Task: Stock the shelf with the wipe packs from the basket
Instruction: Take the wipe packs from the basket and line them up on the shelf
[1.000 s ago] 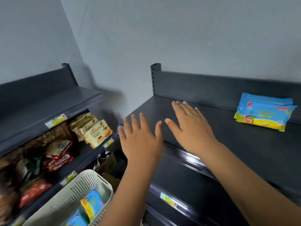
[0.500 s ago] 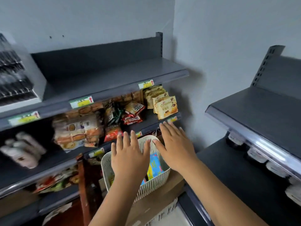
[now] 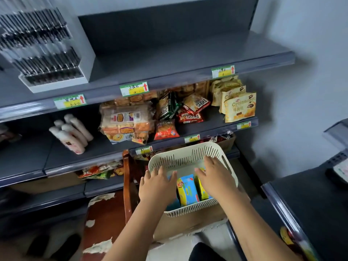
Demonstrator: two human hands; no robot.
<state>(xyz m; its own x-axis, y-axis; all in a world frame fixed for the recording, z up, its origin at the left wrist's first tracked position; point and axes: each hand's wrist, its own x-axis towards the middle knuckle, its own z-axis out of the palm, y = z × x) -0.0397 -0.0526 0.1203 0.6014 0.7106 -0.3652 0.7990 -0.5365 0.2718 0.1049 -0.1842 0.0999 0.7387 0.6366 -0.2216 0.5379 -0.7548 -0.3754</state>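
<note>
A cream slotted basket (image 3: 188, 155) sits low in front of me on a cardboard box. Blue and yellow wipe packs (image 3: 187, 190) stand on edge inside it. My left hand (image 3: 157, 183) hovers over the basket's left side, fingers spread and straight, holding nothing. My right hand (image 3: 216, 178) reaches over the right side with fingers extended above the packs, and it too is empty. Part of the packs is hidden under both hands. The dark grey shelf on the right (image 3: 308, 202) shows only its corner here.
A grey shelf unit (image 3: 169, 80) faces me, holding croissant packs (image 3: 239, 108), snack bags, wrapped cakes and white bottles (image 3: 72, 132). A white display box (image 3: 47, 44) stands top left. A wooden chair back (image 3: 127, 181) rises left of the basket. The cardboard box (image 3: 188, 223) is under the basket.
My view swung left and down from the right-hand shelf to the basket. Both empty hands came off that shelf and moved down over the basket's opening.
</note>
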